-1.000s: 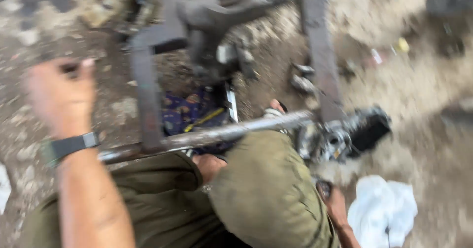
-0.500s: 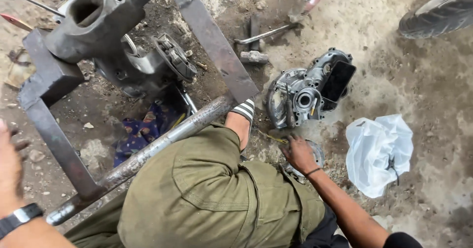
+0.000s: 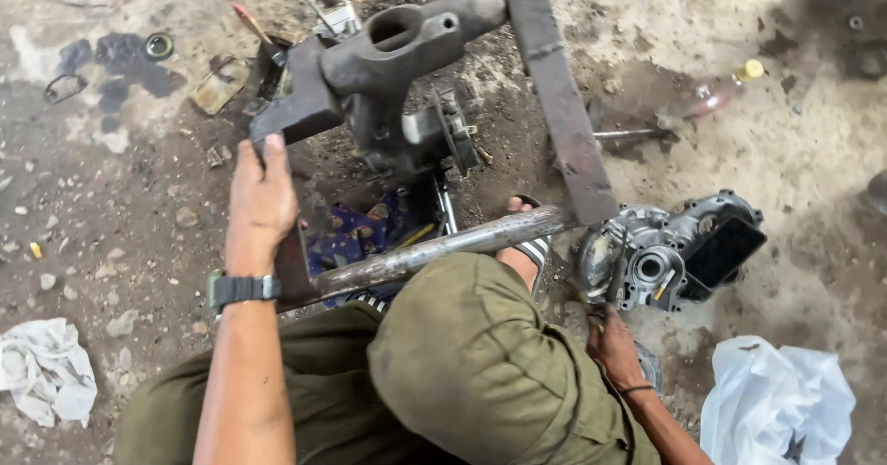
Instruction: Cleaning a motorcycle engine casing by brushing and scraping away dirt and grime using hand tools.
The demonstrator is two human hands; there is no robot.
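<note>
Frame gripped, engine case reached for on the dirt floor.

The left hand is clamped on the upright bar of the steel frame; the right hand is closed on a small tool at the engine case, still unopened. The frame's long axis runs up-picture; its pipe lies crosswise.

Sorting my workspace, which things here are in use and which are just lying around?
In use: left hand gripping steel frame; right hand at engine casing.
Lying about: white rag, plastic bag, bottle.
</note>
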